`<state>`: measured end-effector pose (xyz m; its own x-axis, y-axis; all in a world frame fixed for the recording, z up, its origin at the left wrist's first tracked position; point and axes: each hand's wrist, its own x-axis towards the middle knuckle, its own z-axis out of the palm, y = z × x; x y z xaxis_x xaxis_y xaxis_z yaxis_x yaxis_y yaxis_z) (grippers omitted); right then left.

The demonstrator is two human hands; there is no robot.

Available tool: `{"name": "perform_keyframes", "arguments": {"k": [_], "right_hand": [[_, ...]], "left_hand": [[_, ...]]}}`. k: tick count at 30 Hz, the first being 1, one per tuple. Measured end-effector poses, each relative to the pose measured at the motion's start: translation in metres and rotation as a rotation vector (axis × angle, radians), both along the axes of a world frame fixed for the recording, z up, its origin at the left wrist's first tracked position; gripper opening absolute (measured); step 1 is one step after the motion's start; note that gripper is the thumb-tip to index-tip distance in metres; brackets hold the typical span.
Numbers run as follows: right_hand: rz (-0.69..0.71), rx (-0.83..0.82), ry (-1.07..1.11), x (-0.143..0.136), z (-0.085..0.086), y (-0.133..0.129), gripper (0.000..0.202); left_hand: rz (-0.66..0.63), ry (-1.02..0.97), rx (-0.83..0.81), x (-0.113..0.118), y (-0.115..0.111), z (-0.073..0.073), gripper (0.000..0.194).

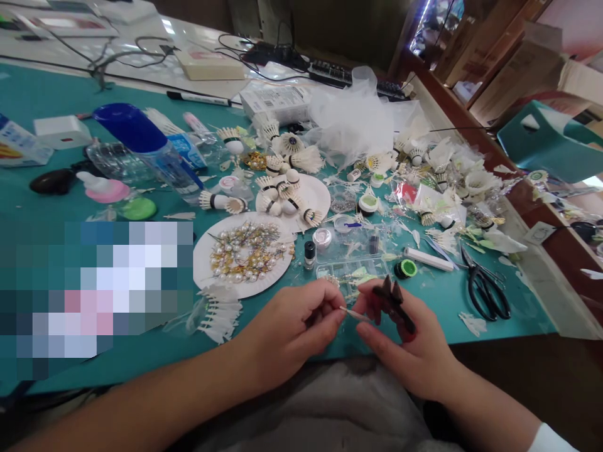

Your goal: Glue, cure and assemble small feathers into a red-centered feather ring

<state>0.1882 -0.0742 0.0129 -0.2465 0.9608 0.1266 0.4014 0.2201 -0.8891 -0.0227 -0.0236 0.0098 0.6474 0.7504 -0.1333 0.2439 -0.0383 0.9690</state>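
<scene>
My left hand [306, 323] is closed in a pinch on the narrow end of a small pale feather piece [351, 312], just above the table's front edge. The fingertips of my right hand [409, 342] are at the piece's other end; whether they grip it I cannot tell. A dark brown tool with short pointed tips [394, 304] is tucked in my right hand, its lower part hidden by the fingers. Just beyond the hands lies a clear compartment box [351, 273] with pale green and white bits. A row of white feather pieces [220, 314] lies left of my left hand.
A white plate [200, 267] holds pearl and gold sprigs. Shuttlecocks [282, 194] lie on another plate behind it. Black-handled scissors [487, 289] lie at right. Small jars, a black-capped bottle [309, 254], white netting [353, 119] and a blue-capped bottle [136, 135] crowd the green mat.
</scene>
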Motion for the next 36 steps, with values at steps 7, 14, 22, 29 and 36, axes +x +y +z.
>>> {"name": "perform_keyframes", "arguments": {"k": [7,14,22,29,36], "right_hand": [[-0.049,-0.050,0.114,-0.008,-0.008,-0.002,0.025],[0.017,0.129,-0.226,0.003,-0.006,0.000,0.037],[0.131,0.244,-0.686,0.023,0.005,0.007,0.045],[0.174,0.278,-0.786,0.023,0.005,0.008,0.054],[0.184,0.318,-0.821,0.023,0.006,0.010,0.053]], "left_hand": [[-0.080,-0.072,-0.067,-0.002,0.001,-0.007,0.016],[-0.043,-0.106,-0.080,-0.002,0.000,-0.008,0.016],[0.048,-0.136,-0.095,-0.004,-0.002,-0.010,0.016],[0.037,-0.150,-0.117,-0.004,-0.001,-0.012,0.016],[0.050,-0.145,-0.180,-0.004,-0.002,-0.010,0.018]]}}
